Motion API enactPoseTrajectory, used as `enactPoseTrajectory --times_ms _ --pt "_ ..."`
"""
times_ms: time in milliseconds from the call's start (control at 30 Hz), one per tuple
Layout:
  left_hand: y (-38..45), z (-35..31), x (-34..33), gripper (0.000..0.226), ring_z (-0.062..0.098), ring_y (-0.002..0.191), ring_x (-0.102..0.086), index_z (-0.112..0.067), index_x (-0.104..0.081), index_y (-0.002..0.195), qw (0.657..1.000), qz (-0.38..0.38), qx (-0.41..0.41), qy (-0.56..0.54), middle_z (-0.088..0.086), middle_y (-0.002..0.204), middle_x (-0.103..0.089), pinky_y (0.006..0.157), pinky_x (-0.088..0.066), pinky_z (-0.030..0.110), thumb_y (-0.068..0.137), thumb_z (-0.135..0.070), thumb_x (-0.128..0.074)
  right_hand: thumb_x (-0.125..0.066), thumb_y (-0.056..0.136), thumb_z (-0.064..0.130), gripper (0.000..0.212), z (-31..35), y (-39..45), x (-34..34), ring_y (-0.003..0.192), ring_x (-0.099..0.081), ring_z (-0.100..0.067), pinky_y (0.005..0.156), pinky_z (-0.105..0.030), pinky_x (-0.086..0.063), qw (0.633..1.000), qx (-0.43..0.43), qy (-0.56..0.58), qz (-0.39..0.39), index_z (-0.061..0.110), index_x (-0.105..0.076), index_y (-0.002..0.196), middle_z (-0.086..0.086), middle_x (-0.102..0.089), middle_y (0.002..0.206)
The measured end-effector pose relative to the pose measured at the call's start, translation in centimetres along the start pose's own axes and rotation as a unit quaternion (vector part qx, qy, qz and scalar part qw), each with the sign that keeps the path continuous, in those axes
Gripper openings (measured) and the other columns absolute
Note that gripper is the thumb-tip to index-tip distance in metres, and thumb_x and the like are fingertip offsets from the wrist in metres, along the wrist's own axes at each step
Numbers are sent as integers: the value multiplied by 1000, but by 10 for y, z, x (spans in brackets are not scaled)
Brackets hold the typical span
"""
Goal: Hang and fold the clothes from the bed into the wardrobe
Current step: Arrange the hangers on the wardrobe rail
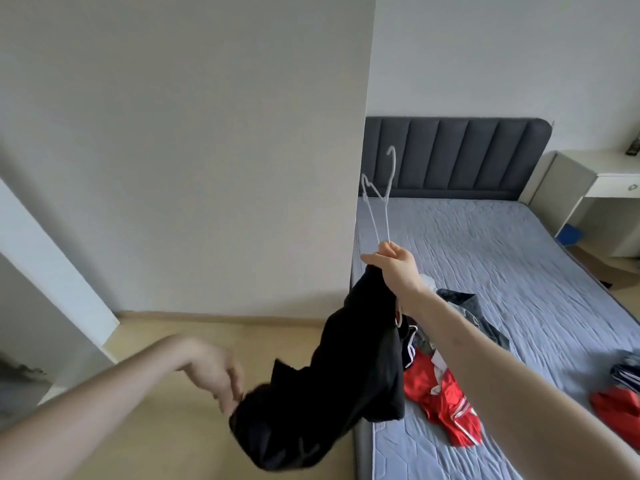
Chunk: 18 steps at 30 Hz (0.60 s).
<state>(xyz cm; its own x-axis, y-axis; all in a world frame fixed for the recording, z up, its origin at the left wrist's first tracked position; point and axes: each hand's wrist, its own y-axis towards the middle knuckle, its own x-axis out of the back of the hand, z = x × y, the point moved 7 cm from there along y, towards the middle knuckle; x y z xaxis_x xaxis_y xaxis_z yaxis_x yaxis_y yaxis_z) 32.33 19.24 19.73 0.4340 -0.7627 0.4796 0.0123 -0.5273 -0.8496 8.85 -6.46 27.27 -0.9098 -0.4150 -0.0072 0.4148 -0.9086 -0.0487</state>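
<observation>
A black garment hangs stretched between my two hands, above the floor beside the bed. My right hand grips its upper end together with a white wire hanger that points upward. My left hand pinches the garment's lower end. On the bed lie a red garment, a grey one and, at the right edge, another red piece with a striped dark one.
A white wall panel stands right in front of me. A white slanted panel lies at the left. The dark grey headboard backs the bed, with a white desk to its right. Wooden floor lies below.
</observation>
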Motion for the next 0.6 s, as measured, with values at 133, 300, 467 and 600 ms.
enactPoseTrajectory --times_ms 133,300,467,600 --pt "19 -32 57 35 0 113 -61 -41 -68 118 969 -212 -64 -109 -23 122 -65 80 -47 17 84 -41 -77 -74 77 3 57 21 -20 -18 57 -29 -18 59 -30 -37 991 36 28 122 26 -24 64 2 -26 59" --pt "44 -107 96 62 1 122 -54 -27 -49 146 890 -301 -213 -268 -14 142 -49 86 -47 18 90 -11 -71 -66 79 -9 56 39 -52 -23 52 -25 -13 52 -21 -36 980 65 57 178 24 -24 66 2 -25 58" --pt "65 -176 91 77 -2 123 -51 -22 -47 149 888 -208 -291 -288 -7 142 -52 106 -44 23 82 14 -59 -71 77 3 50 58 -75 -4 52 -26 -11 52 -18 -32 974 87 33 207 26 -28 66 4 -28 60" --pt "78 -199 79 36 -1 100 -59 3 -67 117 905 -186 -321 -209 -5 110 -62 78 -42 2 81 5 -71 -71 78 2 50 63 -81 28 50 -27 -9 51 -13 -37 980 105 13 168 28 -29 67 6 -29 60"
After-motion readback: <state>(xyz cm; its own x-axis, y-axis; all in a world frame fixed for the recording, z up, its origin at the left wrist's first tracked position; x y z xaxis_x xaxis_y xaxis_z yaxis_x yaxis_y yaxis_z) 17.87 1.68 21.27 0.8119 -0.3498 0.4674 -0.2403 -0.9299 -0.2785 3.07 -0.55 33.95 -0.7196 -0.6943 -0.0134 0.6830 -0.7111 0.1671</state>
